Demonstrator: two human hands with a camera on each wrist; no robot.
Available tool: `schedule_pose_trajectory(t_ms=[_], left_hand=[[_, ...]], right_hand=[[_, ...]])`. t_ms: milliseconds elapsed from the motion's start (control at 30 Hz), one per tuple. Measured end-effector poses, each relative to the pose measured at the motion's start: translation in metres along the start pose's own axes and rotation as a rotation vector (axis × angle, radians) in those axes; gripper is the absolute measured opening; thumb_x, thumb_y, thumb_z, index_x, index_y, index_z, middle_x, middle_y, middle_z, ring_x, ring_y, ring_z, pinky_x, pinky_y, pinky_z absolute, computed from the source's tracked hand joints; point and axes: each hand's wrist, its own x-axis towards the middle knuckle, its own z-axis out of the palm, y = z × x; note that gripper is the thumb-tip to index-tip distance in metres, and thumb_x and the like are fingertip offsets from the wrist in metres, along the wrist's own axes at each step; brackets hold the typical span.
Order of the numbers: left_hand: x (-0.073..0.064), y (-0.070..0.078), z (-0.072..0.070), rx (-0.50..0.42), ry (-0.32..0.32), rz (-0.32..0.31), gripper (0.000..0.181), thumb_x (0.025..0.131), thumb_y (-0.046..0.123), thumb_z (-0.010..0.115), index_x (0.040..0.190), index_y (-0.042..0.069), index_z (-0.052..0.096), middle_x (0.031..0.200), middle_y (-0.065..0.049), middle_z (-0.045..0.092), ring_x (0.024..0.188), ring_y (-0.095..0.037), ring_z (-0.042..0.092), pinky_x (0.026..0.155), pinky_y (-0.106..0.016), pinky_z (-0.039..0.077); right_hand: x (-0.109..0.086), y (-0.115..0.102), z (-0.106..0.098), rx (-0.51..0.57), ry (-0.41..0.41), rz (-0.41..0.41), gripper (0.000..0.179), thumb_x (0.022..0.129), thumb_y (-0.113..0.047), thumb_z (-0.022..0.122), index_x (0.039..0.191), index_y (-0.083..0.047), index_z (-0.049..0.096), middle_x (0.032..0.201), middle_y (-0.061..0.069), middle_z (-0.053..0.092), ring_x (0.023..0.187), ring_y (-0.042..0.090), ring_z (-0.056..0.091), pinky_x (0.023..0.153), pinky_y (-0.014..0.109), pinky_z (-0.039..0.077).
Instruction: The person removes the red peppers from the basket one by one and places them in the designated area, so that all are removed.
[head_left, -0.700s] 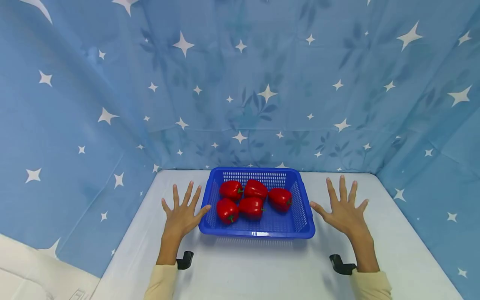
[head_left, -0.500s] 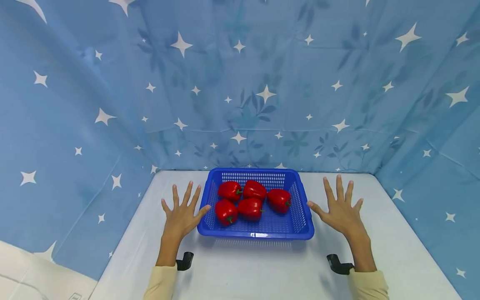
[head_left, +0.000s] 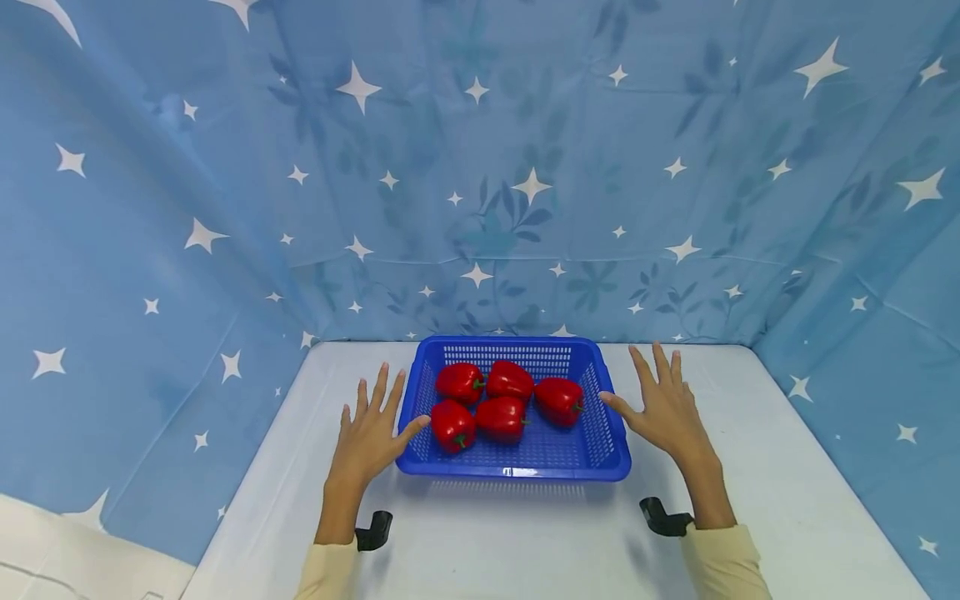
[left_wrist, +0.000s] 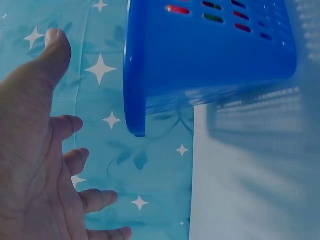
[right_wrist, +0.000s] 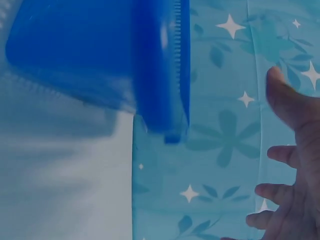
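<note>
A blue plastic basket (head_left: 517,472) with slotted walls stands in the middle of the white table, holding several glossy red bell peppers (head_left: 453,425) with green stems, grouped toward its left and centre. My left hand (head_left: 369,442) is spread at the basket's left side, its thumb overlapping the rim in the head view. On the other side, my right hand (head_left: 667,412) is spread too, the thumb pointing at the right rim. Both wrist views show a gap between the hand and the basket wall (left_wrist: 215,60). Neither hand holds anything.
The white table (head_left: 510,542) ends at a blue curtain (head_left: 480,208) with white stars, which hangs behind it and along both sides. A black camera mount (head_left: 375,531) sticks out from the left wrist, another black mount (head_left: 663,517) from the right.
Both hands have moved inward, closer to the basket; the right has shifted further, to the left and slightly up. The basket and peppers have stayed put.
</note>
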Motion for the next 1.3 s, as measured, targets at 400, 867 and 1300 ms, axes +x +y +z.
schedule_pose_trajectory(t_ms=[400, 867, 1300], left_hand=[[-0.014, 0.006, 0.015, -0.105, -0.06, 0.026, 0.107, 0.077, 0.08, 0.053, 0.158, 0.022, 0.015, 0.166, -0.002, 0.008, 0.144, -0.041, 0.032, 0.097, -0.068, 0.044], [-0.02, 0.006, 0.036, -0.186, -0.092, -0.001, 0.115, 0.074, 0.081, 0.056, 0.158, 0.017, 0.011, 0.166, 0.002, 0.003, 0.144, -0.039, 0.034, 0.098, -0.06, 0.049], [-0.02, 0.005, 0.042, -0.229, -0.053, -0.008, 0.115, 0.073, 0.08, 0.058, 0.158, 0.021, 0.01, 0.166, 0.007, 0.0, 0.147, -0.037, 0.029, 0.099, -0.062, 0.047]], right_hand=[[0.026, -0.021, 0.008, 0.099, -0.07, -0.108, 0.085, 0.089, -0.052, 0.063, 0.151, -0.004, 0.032, 0.153, 0.028, 0.03, 0.139, 0.051, 0.03, 0.1, 0.072, 0.035], [0.061, -0.048, 0.017, 0.466, -0.292, -0.01, 0.067, 0.089, -0.029, 0.07, 0.143, 0.001, 0.043, 0.144, 0.032, 0.043, 0.134, 0.052, 0.04, 0.102, 0.064, 0.043], [0.07, -0.05, 0.043, 0.569, -0.467, 0.219, 0.075, 0.087, -0.025, 0.072, 0.148, -0.002, 0.035, 0.149, 0.033, 0.032, 0.129, 0.056, 0.043, 0.092, 0.063, 0.05]])
